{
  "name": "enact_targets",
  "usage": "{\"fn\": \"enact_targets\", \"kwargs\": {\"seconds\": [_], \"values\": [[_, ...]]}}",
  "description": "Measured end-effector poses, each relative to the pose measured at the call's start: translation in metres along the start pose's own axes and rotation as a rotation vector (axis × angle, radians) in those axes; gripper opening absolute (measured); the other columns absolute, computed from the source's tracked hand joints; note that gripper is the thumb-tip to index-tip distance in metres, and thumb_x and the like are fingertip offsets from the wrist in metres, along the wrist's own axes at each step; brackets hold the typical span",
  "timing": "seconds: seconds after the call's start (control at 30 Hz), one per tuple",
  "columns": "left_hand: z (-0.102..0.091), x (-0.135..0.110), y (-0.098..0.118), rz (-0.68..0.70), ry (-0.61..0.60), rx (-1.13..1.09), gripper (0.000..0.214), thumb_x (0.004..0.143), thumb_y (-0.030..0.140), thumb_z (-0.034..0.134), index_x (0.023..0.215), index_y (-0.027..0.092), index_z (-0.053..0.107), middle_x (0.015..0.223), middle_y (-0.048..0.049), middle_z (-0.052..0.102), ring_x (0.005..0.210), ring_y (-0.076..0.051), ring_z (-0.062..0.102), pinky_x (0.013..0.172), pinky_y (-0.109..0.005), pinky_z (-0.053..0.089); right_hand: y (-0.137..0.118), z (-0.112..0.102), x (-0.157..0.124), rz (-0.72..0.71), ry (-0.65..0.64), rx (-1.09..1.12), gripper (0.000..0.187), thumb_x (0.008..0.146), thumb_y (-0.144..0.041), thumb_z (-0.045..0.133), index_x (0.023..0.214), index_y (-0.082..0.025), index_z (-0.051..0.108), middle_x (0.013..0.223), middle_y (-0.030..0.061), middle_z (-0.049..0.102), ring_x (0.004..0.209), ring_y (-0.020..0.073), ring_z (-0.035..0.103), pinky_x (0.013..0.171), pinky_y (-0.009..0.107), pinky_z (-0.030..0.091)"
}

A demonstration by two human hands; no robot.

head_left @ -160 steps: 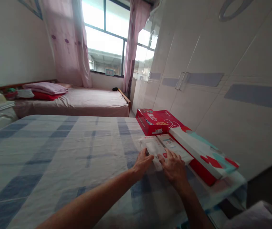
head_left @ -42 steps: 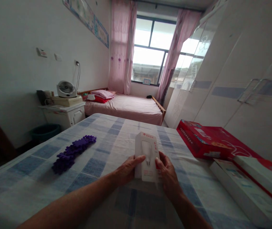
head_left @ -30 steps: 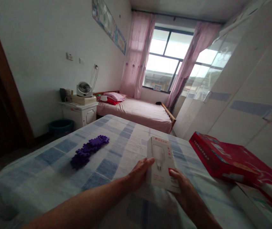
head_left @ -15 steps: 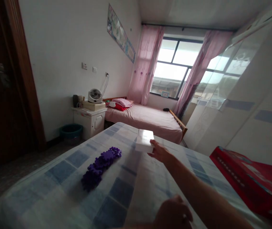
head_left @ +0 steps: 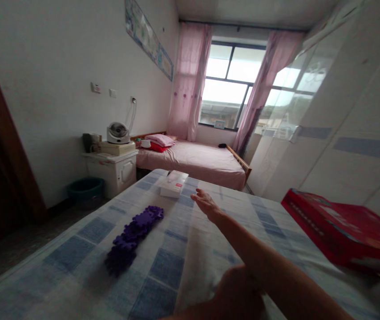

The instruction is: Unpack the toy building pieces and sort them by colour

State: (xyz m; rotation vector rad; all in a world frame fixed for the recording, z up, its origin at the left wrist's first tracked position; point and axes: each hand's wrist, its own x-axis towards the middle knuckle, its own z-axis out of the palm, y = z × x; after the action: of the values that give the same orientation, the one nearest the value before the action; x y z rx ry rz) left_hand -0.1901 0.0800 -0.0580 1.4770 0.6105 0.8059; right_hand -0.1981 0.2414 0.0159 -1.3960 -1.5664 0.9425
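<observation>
Carton (head_left: pixel 173 184), head view: a white box with a small red mark on its upper face lies flat near the far edge of a checked cloth (head_left: pixel 216 242), its plain short end facing the wearer. Finer print on the face is too small to read. Right hand (head_left: pixel 206 205): extended over the cloth just to the right of the carton, fingers spread and apart from it; the grasp is released and nothing is held. Left hand (head_left: pixel 236 289): low in the view, partly behind the right forearm and blurred; whether its fingers are closed, or on anything, cannot be told. Purple toothed pieces (head_left: pixel 128 240) form a slanting row on the cloth, nearer the wearer than the carton and apart from it. Red box (head_left: pixel 340 231): at the right side, well apart from both carton and row. Handling, by judgement: the carton appears to be thin, stiff card, probably light for its bulk, with a smooth face that may slip under dry fingertips. Its broad panels would likely dent if squeezed, and the contents, unseen, are best treated as fragile. The surest hold would be across the two long sides near the middle, thumb opposite fingers, with light, even pressure.
</observation>
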Motion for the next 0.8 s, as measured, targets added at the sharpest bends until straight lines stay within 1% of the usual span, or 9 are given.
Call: {"fn": "enact_targets", "kwargs": {"seconds": [0.1, 0.17, 0.23, 0.37, 0.47, 0.53, 0.6, 0.7, 0.8], "values": [[-0.004, -0.005, 0.008, 0.178, 0.085, 0.316, 0.023, 0.064, 0.006, 0.05, 0.072, 0.02, 0.066, 0.089, -0.0073, 0.063, 0.089, -0.023, 0.057, 0.088, -0.035, 0.042, 0.012, -0.055, -0.059, -0.112, 0.093, -0.139, 0.051, 0.073, -0.031, 0.059, 0.123, -0.02, 0.054, 0.131, 0.0097, 0.051, 0.12, 0.0243, 0.047, 0.102, 0.039, 0.036], [-0.007, -0.007, 0.013, 0.185, 0.051, 0.403, 0.025, 0.064, 0.005, 0.046, 0.07, 0.019, 0.066, 0.085, -0.0067, 0.063, 0.081, -0.019, 0.058, 0.081, -0.031, 0.044, 0.024, -0.099, -0.107, -0.194, 0.205, -0.28, 0.05, 0.075, -0.031, 0.055, 0.124, -0.021, 0.052, 0.132, 0.0096, 0.051, 0.121, 0.0242, 0.046, 0.102, 0.041, 0.036], [-0.011, -0.008, 0.016, 0.227, 0.016, 0.413, 0.023, 0.069, 0.008, 0.047, 0.073, 0.019, 0.067, 0.087, -0.007, 0.064, 0.082, -0.018, 0.059, 0.081, -0.028, 0.044, 0.039, -0.145, -0.156, -0.203, 0.385, -0.428, 0.05, 0.077, -0.033, 0.051, 0.125, -0.02, 0.051, 0.129, 0.0105, 0.053, 0.122, 0.0244, 0.046, 0.104, 0.042, 0.034], [-0.014, -0.009, 0.019, 0.236, 0.004, 0.446, 0.02, 0.073, 0.013, 0.048, 0.074, 0.019, 0.067, 0.087, -0.006, 0.065, 0.082, -0.018, 0.061, 0.078, -0.027, 0.045, 0.073, -0.234, -0.254, -0.064, 0.803, -0.769, 0.055, 0.078, -0.039, 0.047, 0.126, -0.012, 0.049, 0.127, 0.017, 0.051, 0.122, 0.0286, 0.044, 0.106, 0.045, 0.03], [-0.015, -0.009, 0.02, 0.244, -0.001, 0.496, 0.018, 0.075, 0.019, 0.05, 0.074, 0.02, 0.067, 0.088, -0.0058, 0.066, 0.08, -0.018, 0.062, 0.076, -0.027, 0.047, 0.098, -0.283, -0.314, 0.124, 1.019, -0.962, 0.064, 0.076, -0.046, 0.049, 0.129, -0.009, 0.044, 0.13, 0.0204, 0.048, 0.123, 0.032, 0.042, 0.104, 0.047, 0.032], [-0.015, -0.009, 0.022, 0.245, 0.003, 0.531, 0.018, 0.076, 0.022, 0.05, 0.074, 0.02, 0.068, 0.088, -0.0062, 0.067, 0.077, -0.018, 0.063, 0.073, -0.027, 0.048, 0.113, -0.304, -0.341, 0.247, 1.074, -1.031, 0.07, 0.075, -0.051, 0.05, 0.13, -0.009, 0.042, 0.129, 0.0216, 0.048, 0.122, 0.0333, 0.042, 0.102, 0.048, 0.034], [-0.014, -0.009, 0.024, 0.245, 0.001, 0.56, 0.019, 0.077, 0.024, 0.049, 0.074, 0.019, 0.068, 0.088, -0.0066, 0.067, 0.076, -0.018, 0.063, 0.07, -0.027, 0.048, 0.126, -0.316, -0.356, 0.333, 1.073, -1.057, 0.074, 0.075, -0.055, 0.049, 0.132, -0.007, 0.04, 0.129, 0.0227, 0.048, 0.122, 0.0338, 0.042, 0.1, 0.048, 0.035], [-0.014, -0.01, 0.027, 0.247, 0.004, 0.581, 0.021, 0.079, 0.027, 0.049, 0.075, 0.019, 0.068, 0.089, -0.0071, 0.067, 0.077, -0.018, 0.064, 0.07, -0.026, 0.049, 0.138, -0.322, -0.361, 0.406, 1.053, -1.071, 0.078, 0.075, -0.058, 0.048, 0.134, -0.008, 0.037, 0.131, 0.0219, 0.046, 0.122, 0.0342, 0.042, 0.098, 0.048, 0.036], [-0.014, -0.009, 0.028, 0.251, 0.009, 0.584, 0.021, 0.078, 0.028, 0.05, 0.074, 0.02, 0.068, 0.088, -0.0072, 0.067, 0.079, -0.019, 0.064, 0.072, -0.026, 0.049, 0.139, -0.319, -0.357, 0.425, 1.035, -1.094, 0.079, 0.075, -0.058, 0.049, 0.135, -0.009, 0.036, 0.131, 0.0215, 0.047, 0.122, 0.0347, 0.041, 0.095, 0.048, 0.038]]}}
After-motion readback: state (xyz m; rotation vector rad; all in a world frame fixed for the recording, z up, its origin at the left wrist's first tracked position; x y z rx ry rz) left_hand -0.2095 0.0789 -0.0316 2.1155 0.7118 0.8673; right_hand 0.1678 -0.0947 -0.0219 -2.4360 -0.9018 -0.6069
